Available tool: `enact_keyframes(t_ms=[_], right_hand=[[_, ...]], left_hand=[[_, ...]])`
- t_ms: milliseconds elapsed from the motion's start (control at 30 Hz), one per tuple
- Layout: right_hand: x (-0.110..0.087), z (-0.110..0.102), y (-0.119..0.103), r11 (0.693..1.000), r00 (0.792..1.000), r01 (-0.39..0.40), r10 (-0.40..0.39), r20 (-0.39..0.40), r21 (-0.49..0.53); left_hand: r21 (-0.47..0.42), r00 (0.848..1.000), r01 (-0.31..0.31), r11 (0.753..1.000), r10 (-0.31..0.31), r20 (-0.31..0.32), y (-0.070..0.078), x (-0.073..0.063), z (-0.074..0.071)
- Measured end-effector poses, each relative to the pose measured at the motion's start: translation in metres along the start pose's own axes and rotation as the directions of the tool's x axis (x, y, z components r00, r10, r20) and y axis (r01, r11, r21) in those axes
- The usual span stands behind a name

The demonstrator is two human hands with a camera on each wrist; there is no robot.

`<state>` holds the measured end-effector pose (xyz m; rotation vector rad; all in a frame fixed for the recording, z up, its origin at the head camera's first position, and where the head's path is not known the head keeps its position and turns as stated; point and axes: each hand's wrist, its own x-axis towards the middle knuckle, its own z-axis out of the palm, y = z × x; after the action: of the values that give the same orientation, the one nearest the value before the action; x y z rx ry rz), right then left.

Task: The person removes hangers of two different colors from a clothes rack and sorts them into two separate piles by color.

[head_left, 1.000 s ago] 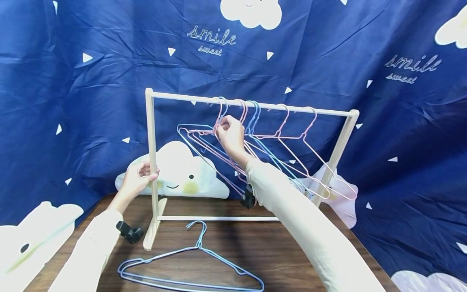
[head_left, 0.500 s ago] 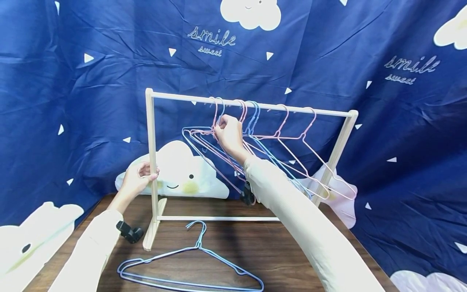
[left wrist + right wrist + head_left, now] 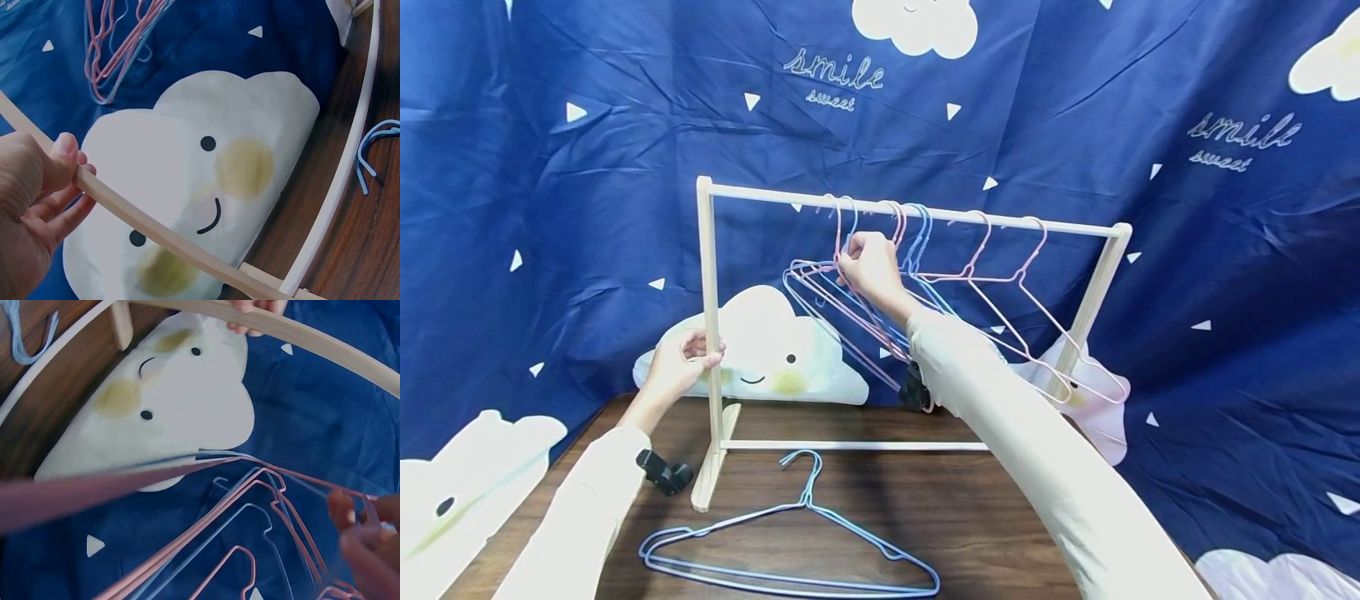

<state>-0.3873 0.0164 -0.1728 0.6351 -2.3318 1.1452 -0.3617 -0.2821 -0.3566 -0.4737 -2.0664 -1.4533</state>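
My left hand (image 3: 676, 365) holds the left post (image 3: 708, 275) of a light wooden clothes rack. In the left wrist view the thumb and fingers (image 3: 64, 149) are around that post. My right hand (image 3: 874, 268) pinches a pink clothes hanger (image 3: 838, 229) at its neck, just under the top rail (image 3: 760, 194). A blue hanger (image 3: 854, 218) hooks over the rail right beside it and passes behind the fingers. In the right wrist view, the pink hanger's shoulder (image 3: 306, 475) runs into the fingertips; its near side is blurred.
More pink hangers (image 3: 982, 242) and blue hangers (image 3: 922, 237) hang further right on the rail. Blue hangers lie stacked on the brown table (image 3: 1000, 525) in front, their hooks (image 3: 812, 467) near the rack's lower bar (image 3: 857, 446). A blue cloud-print curtain (image 3: 625, 150) stands behind.
My right hand has moved slightly left, and the pink and blue hooks have slid left along the rail. Their hanging shoulders have swung a little right. The left hand stays on the post.
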Motion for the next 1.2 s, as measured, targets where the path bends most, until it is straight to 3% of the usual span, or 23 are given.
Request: enact_keyframes(t_ms=[133, 333, 533, 767, 1000, 1067, 1133, 1200], right_hand=[[0.003, -0.002, 0.000, 0.998, 0.997, -0.024, 0.019, 0.076, 0.065], [0.004, 0.000, -0.003, 0.999, 0.992, -0.034, 0.034, 0.118, -0.003], [0.006, 0.002, -0.006, 0.998, 0.990, -0.057, 0.060, 0.125, -0.031], [0.006, 0.001, 0.000, 0.999, 0.996, -0.012, 0.015, 0.083, -0.042], [0.009, 0.003, -0.001, 0.985, 0.997, 0.071, -0.077, -0.032, -0.155], [0.012, 0.005, -0.003, 0.995, 0.998, 0.052, -0.054, -0.026, -0.089], [0.014, 0.006, -0.006, 0.999, 1.000, -0.004, 0.003, 0.007, 0.049], [0.018, 0.006, -0.009, 0.970, 0.996, -0.085, 0.075, 0.054, 0.230]], left_hand=[[0.012, 1.000, 0.005, 1.000, -0.005, 0.005, -0.002, 0.001, -0.001], [0.057, 0.997, 0.070, 0.996, -0.071, 0.016, -0.004, 0.002, -0.002], [0.063, 0.997, 0.073, 0.995, -0.074, 0.006, -0.003, 0.003, -0.003], [0.050, 0.999, 0.039, 0.998, -0.040, 0.027, -0.006, 0.005, 0.000], [0.066, 0.999, 0.041, 0.997, -0.042, 0.028, -0.008, 0.008, -0.001], [0.061, 0.999, 0.031, 0.998, -0.033, 0.026, -0.010, 0.009, -0.001], [0.022, 1.000, 0.008, 1.000, -0.009, 0.021, -0.013, 0.009, -0.002], [0.002, 1.000, -0.002, 1.000, 0.002, 0.019, -0.013, 0.009, -0.003]])
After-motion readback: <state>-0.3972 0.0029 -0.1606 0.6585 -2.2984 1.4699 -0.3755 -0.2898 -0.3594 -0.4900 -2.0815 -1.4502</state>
